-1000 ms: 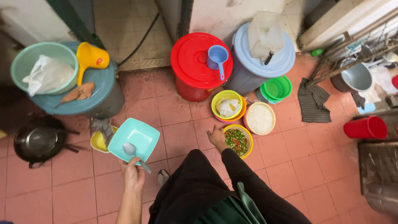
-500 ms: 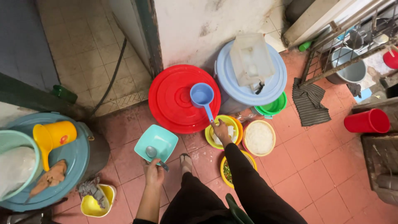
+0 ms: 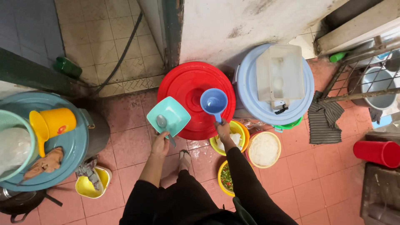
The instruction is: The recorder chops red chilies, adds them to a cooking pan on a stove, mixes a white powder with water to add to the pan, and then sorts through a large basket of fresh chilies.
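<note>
Overhead, left hand [image 3: 160,143] grips teal bowl [image 3: 168,115], right hand [image 3: 223,129] grips blue scoop [image 3: 213,101] over red lid [image 3: 187,83].

red lid [image 3: 189,85], blue scoop [image 3: 213,101], teal bowl [image 3: 168,116], pale blue lid [image 3: 254,100], reddish floor tiles [image 3: 321,179].

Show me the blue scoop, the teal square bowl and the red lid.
blue scoop [image 3: 213,101]: head view, inside its cup.
teal square bowl [image 3: 173,112]: head view, bare inner bottom.
red lid [image 3: 187,85]: head view, bare top surface.

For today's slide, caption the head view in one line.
Left hand holds a teal bowl; right hand grips a blue scoop over a red lid.
</note>
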